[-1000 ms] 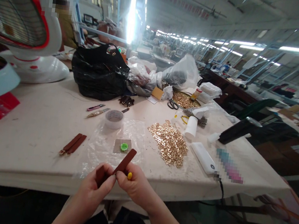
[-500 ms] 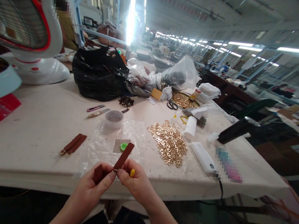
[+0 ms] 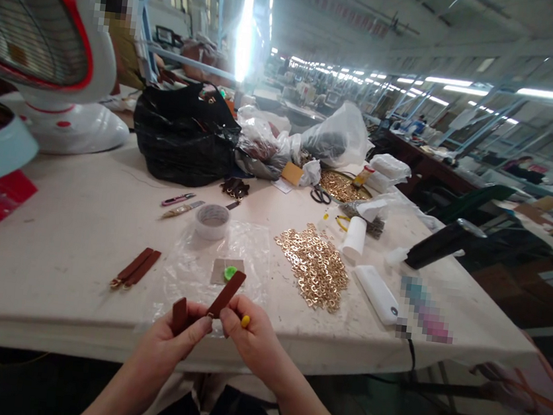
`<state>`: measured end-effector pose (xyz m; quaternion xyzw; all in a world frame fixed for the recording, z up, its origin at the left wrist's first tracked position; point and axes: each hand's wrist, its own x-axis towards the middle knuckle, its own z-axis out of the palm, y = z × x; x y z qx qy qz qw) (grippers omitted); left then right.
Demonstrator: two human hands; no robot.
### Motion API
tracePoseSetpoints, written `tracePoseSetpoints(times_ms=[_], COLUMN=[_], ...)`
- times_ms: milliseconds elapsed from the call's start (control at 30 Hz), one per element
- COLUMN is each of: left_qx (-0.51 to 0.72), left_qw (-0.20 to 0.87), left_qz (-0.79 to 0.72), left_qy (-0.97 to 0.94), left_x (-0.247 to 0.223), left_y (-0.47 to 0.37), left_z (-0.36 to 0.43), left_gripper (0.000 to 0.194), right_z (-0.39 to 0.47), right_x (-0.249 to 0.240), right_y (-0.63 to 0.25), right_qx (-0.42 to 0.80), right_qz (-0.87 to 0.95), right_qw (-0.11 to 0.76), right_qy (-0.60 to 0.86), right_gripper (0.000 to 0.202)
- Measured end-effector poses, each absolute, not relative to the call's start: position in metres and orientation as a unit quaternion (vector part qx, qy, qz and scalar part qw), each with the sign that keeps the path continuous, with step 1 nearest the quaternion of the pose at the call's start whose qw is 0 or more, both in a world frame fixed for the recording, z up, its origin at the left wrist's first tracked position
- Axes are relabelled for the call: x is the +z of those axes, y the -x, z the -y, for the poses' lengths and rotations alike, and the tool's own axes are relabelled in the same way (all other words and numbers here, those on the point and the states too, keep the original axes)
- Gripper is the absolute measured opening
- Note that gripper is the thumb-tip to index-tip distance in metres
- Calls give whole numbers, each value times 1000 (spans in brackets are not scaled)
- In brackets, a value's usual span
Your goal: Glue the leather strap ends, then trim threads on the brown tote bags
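Observation:
Just over the table's front edge, my left hand (image 3: pixel 167 345) is closed round a brown leather strap (image 3: pixel 227 294), one end of it sticking up beside the thumb. My right hand (image 3: pixel 252 339) pinches the same strap near a small metal ring (image 3: pixel 209 316). From between the right fingers pokes a yellow-ended tool (image 3: pixel 245 322); the rest of it is hidden. Beyond the hands, a bright green round piece (image 3: pixel 230 273) sits on a small flat square upon a clear plastic sheet (image 3: pixel 179 276). Finished-looking brown straps with rings (image 3: pixel 136 267) lie to the left.
A heap of gold-coloured rings (image 3: pixel 317 269) lies right of the sheet. A tape roll (image 3: pixel 212 221), snips (image 3: pixel 177 199), scissors (image 3: pixel 320 195) and a white device (image 3: pixel 376 294) with a cord are on the table. Behind stand a black bag (image 3: pixel 179 136) and a fan (image 3: pixel 66 123).
Both hands keep hold of the strap. Its upright end has dipped slightly, and the left-hand end now stands a little higher and farther left.

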<state>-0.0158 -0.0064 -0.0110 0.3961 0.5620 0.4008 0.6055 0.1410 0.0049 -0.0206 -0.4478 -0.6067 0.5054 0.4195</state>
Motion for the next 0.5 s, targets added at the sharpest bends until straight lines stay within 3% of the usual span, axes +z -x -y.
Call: tracePoseSetpoints(times_ms=[133, 300, 500], left_qx=[430, 455, 473], left_qw=[622, 620, 604], left_qz=[-564, -568, -574], left_qy=[-332, -293, -287], left_x=[-17, -14, -12], left_y=[22, 24, 28], left_z=[-1, -6, -7], left_gripper=[41, 49, 44], right_z=[-29, -66, -85], right_x=[-24, -37, -57], right_y=[-157, -154, -138], right_qx=[377, 397, 350], right_qz=[617, 537, 569], right_qw=[484, 572, 541], right_qy=[493, 477, 511], right_gripper=[34, 40, 38])
